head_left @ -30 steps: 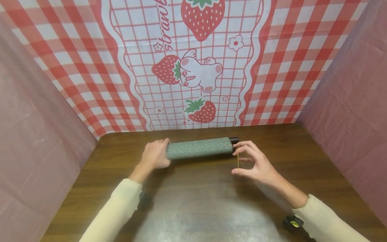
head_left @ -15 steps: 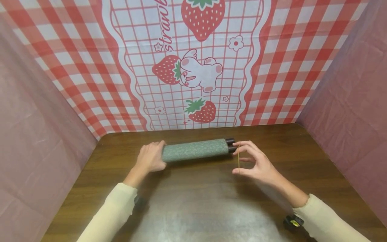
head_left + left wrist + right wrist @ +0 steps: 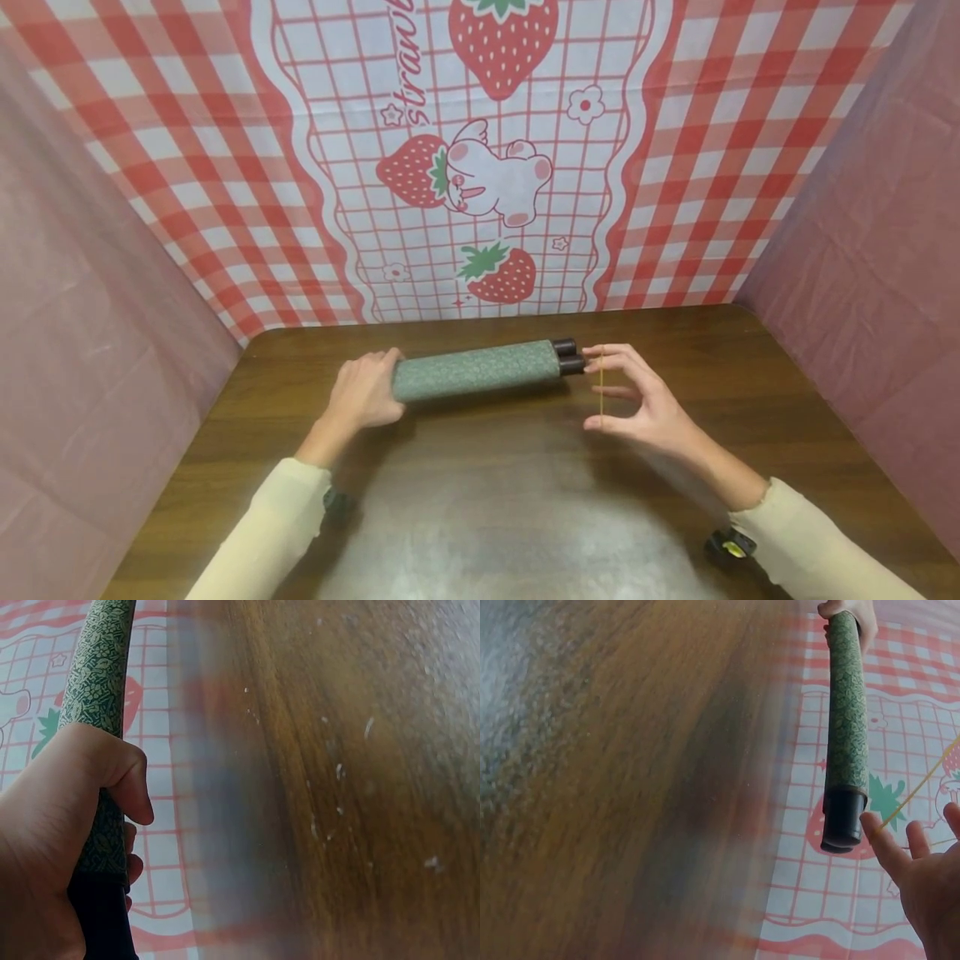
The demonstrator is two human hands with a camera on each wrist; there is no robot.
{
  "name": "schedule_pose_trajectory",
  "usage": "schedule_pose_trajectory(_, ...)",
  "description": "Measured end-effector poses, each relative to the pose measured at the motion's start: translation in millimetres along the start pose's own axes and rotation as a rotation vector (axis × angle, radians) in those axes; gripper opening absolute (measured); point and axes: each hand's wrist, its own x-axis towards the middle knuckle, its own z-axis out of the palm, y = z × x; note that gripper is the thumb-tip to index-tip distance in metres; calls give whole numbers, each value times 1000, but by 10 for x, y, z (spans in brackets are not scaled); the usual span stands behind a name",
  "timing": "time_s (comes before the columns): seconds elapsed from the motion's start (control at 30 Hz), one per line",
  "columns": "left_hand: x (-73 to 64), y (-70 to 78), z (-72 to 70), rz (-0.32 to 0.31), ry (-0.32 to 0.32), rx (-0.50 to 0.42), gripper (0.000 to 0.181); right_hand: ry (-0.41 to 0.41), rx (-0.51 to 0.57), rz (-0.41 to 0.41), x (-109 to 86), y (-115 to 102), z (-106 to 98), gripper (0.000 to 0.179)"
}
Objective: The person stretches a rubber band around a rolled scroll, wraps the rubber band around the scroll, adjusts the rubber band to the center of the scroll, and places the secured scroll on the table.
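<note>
My left hand (image 3: 362,390) grips one end of a rolled scroll (image 3: 476,372) with a green leafy-patterned cover. In the left wrist view the thumb wraps over the scroll (image 3: 101,664), with a dark end below the hand. Two dark rod ends (image 3: 572,364) stick out at the scroll's right end. My right hand (image 3: 648,404) has its fingers and thumb spread apart inside a thin yellow rubber band (image 3: 602,387), which stretches between them. Its fingertips are close beside the dark ends, also in the right wrist view, where the band (image 3: 919,787) runs taut from a finger.
The scroll is over the back of a brown wooden table (image 3: 480,500). Behind it hangs a red-and-white checked cloth (image 3: 697,167) with strawberries. Pink cloths (image 3: 855,250) flank both sides. Small dark devices (image 3: 729,546) sit at the wrists.
My left hand has drawn the scroll to the left, and both dark rod ends now show past its cover. My right hand has shifted slightly right with the rubber band still stretched.
</note>
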Motion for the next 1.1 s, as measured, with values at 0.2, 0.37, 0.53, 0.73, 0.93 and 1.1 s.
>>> schedule_pose_trajectory(0.2, -10, -25, -29, -2, 7, -6, 70, -4, 43, -56, 19, 15, -9, 75)
schedule_pose_trajectory(0.37, -35, -55, -50, 5, 23, -6, 70, -26, 51, -41, 19, 27, -40, 77)
schedule_pose_trajectory(0.53, -84, -76, -80, 13, 27, -2, 71, -41, 57, -15, 12, 68, -69, 79)
schedule_pose_trajectory(0.73, -129, -97, -116, 25, 32, 5, 71, -41, 58, -36, 59, 100, -109, 81)
schedule_pose_trajectory(0.93, -154, -104, -152, 31, 38, 4, 70, -36, 57, -47, 109, 101, -136, 82)
schedule_pose_trajectory(1.1, -176, -110, -185, 31, 51, 0, 70, -40, 52, -48, 129, 129, -132, 84)
